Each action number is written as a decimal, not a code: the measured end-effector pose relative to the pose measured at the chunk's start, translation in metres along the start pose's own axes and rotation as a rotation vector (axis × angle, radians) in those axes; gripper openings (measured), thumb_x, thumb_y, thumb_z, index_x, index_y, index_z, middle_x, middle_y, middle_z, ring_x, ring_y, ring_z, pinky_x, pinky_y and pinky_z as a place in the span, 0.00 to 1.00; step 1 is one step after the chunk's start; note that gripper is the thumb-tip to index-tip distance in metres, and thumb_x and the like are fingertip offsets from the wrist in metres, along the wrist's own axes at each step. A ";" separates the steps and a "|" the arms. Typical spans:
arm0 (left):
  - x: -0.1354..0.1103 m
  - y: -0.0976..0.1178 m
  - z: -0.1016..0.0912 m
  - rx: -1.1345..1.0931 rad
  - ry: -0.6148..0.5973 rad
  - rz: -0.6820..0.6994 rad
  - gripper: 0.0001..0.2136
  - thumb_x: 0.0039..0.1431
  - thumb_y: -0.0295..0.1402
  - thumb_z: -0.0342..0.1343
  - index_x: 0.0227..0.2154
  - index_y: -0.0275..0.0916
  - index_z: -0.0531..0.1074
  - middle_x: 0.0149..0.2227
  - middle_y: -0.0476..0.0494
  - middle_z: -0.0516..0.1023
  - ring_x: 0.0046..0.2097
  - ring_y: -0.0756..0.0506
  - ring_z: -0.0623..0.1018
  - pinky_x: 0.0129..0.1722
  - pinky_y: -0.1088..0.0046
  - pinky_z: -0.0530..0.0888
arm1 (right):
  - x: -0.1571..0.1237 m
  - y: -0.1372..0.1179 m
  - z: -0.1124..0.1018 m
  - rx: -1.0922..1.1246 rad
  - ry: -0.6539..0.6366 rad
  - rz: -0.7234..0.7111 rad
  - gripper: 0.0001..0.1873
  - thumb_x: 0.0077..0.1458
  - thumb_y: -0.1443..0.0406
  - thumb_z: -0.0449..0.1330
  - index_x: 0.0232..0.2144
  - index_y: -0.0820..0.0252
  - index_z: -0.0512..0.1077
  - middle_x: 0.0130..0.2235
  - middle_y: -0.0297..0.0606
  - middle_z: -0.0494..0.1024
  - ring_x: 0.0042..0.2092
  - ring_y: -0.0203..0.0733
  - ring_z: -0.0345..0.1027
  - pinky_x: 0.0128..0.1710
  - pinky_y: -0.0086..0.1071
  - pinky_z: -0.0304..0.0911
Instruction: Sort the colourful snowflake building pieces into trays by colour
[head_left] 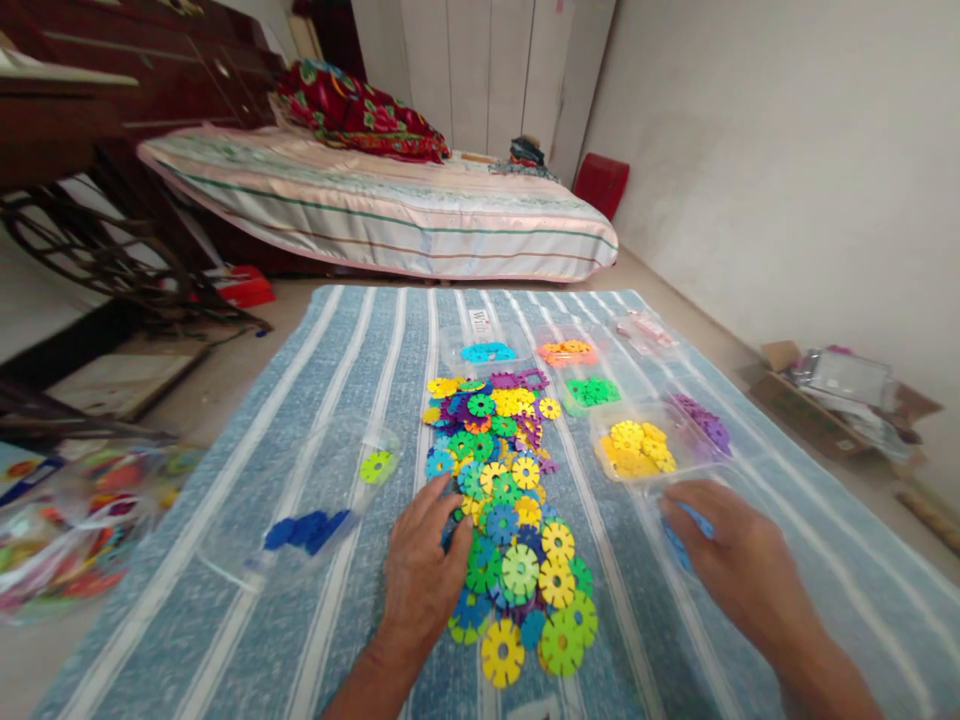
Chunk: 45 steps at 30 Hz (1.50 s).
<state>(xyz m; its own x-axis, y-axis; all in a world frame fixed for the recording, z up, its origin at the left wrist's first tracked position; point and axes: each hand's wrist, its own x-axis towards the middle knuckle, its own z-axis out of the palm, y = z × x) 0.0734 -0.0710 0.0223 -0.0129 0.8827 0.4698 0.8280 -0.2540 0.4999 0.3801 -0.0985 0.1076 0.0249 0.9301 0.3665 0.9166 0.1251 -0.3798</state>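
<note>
A heap of plastic snowflake discs in yellow, green, blue and purple lies along the middle of a blue striped mat. My left hand rests palm down on the heap's left edge, fingers spread over blue and green discs. My right hand lies to the right over a clear tray of blue discs, fingers curled down onto them. Just beyond it stands a clear tray of yellow discs.
More clear trays hold sorted discs: purple, green, orange, light blue, dark blue. A bag of mixed pieces lies at the left. A bed and a cardboard box border the mat.
</note>
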 end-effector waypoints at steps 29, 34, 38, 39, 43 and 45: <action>0.001 -0.003 -0.001 0.006 -0.017 0.039 0.11 0.59 0.37 0.49 0.37 0.39 0.74 0.51 0.37 0.75 0.53 0.39 0.74 0.53 0.58 0.71 | 0.007 -0.097 0.094 0.317 -0.163 -0.135 0.07 0.52 0.72 0.58 0.25 0.58 0.73 0.36 0.40 0.76 0.43 0.44 0.68 0.46 0.38 0.64; 0.001 0.000 -0.003 0.011 -0.036 0.014 0.10 0.59 0.36 0.49 0.37 0.40 0.74 0.52 0.39 0.75 0.53 0.40 0.74 0.53 0.58 0.71 | 0.010 -0.070 0.051 0.376 -0.051 -0.093 0.08 0.56 0.66 0.56 0.28 0.56 0.74 0.40 0.40 0.78 0.44 0.42 0.71 0.47 0.37 0.66; 0.000 0.002 -0.002 0.027 -0.038 0.011 0.10 0.59 0.35 0.49 0.36 0.39 0.74 0.52 0.38 0.74 0.54 0.40 0.73 0.53 0.57 0.71 | 0.008 -0.018 0.008 0.183 0.077 -0.034 0.13 0.57 0.57 0.55 0.30 0.56 0.76 0.41 0.41 0.78 0.44 0.45 0.72 0.47 0.40 0.67; 0.000 0.001 -0.001 0.029 -0.036 0.012 0.10 0.59 0.35 0.49 0.36 0.39 0.74 0.52 0.38 0.74 0.54 0.40 0.73 0.53 0.57 0.71 | 0.007 -0.003 -0.001 0.100 0.078 -0.022 0.15 0.57 0.56 0.54 0.29 0.56 0.76 0.40 0.42 0.79 0.43 0.46 0.73 0.46 0.41 0.67; -0.001 0.000 0.001 0.027 -0.026 0.022 0.09 0.59 0.35 0.49 0.37 0.40 0.73 0.52 0.39 0.74 0.55 0.40 0.73 0.53 0.56 0.71 | 0.001 0.033 -0.019 -0.299 0.036 -0.012 0.23 0.58 0.52 0.48 0.26 0.58 0.77 0.38 0.47 0.79 0.39 0.54 0.73 0.39 0.49 0.68; -0.001 0.000 0.002 0.025 -0.019 0.028 0.09 0.59 0.35 0.50 0.37 0.40 0.73 0.52 0.38 0.74 0.54 0.39 0.73 0.53 0.55 0.71 | -0.002 0.028 -0.014 -0.349 0.061 -0.028 0.24 0.59 0.53 0.48 0.27 0.60 0.77 0.37 0.48 0.79 0.38 0.55 0.73 0.39 0.49 0.68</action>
<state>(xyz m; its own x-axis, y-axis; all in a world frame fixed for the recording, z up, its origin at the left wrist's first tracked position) 0.0743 -0.0714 0.0203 0.0208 0.8828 0.4693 0.8415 -0.2689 0.4686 0.4111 -0.1018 0.1081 0.0118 0.9043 0.4268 0.9981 0.0152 -0.0597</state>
